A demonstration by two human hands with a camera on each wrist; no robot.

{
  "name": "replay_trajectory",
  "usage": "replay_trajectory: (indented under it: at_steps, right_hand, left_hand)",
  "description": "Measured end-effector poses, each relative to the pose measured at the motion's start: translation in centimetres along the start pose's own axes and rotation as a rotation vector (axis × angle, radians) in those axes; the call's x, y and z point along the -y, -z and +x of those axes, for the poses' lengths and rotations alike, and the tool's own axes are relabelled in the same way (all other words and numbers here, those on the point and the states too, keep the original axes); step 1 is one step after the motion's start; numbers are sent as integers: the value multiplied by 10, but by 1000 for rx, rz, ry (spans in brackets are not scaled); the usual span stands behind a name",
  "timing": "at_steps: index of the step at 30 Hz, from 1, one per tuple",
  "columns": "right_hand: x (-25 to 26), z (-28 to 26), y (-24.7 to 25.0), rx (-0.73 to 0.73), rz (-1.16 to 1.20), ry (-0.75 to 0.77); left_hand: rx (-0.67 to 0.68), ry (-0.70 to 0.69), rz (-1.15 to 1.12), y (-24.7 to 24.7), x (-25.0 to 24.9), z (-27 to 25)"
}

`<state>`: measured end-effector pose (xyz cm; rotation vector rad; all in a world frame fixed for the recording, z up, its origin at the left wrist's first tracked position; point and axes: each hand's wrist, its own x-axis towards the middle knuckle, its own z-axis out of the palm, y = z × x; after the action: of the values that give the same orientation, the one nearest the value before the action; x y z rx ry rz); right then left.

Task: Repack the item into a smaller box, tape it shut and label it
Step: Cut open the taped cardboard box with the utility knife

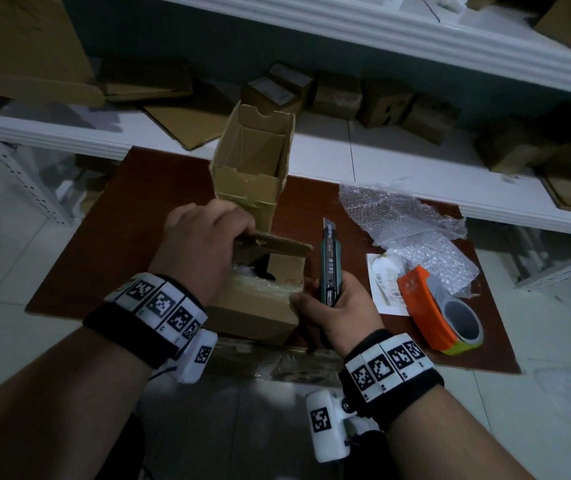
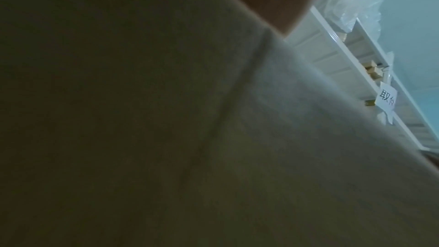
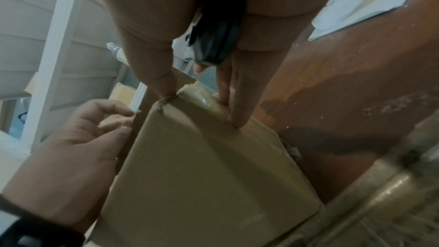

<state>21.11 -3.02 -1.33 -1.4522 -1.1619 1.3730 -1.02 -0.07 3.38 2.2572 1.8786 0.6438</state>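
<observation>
Left hand (image 1: pixel 204 247): centre of the head view, fingers curled over the raised far flap of the nearer box, gripping it; seen at lower left of the right wrist view too, fingertips on the box's edge.
Right hand (image 1: pixel 339 303): just right of centre in the head view, closed round the utility knife, thumb and two fingertips pressed to the box's right top corner.
Utility knife (image 1: pixel 329 261): dark green body, blade tip pointing to the top of the frame, upright in the right hand, just beside the box's right side.
Nearer box (image 1: pixel 260 306): brown cardboard, lower centre of the head view, on the table, top partly open, clear tape along its near top edge; something dark inside, too dim to identify.
Second box (image 1: pixel 253 157): taller, narrow, open-topped, upper centre, standing just behind the nearer box.
Table (image 1: pixel 121 216): reddish-brown top, bearing both boxes.
Bubble wrap (image 1: pixel 405 223): crumpled, right of centre, lying on the table.
Tape dispenser (image 1: pixel 440 313): orange, with a roll, lower right on the table, just below the bubble wrap.
Label sheet (image 1: pixel 388 289): white with print, partly under the dispenser and the wrap.
Shelf (image 1: pixel 381 143): white, across the top, carrying small cardboard boxes and flat cardboard.
Left wrist view: mostly blurred cardboard up close.
</observation>
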Motion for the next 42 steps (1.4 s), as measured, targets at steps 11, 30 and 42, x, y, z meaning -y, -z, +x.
replay_trajectory:
  at_steps: [11,30,42]
  right_hand:
    - [1,6,7,-136,-125,115]
    - [1,-4,58,118,-781,180]
    - [20,-10,61,114,-1091,136]
  left_hand:
    - [-93,-82,4,-10,5,-7]
    - [439,-155,161,-4,4,-7]
    - [417,-117,91,-2,-4,-8]
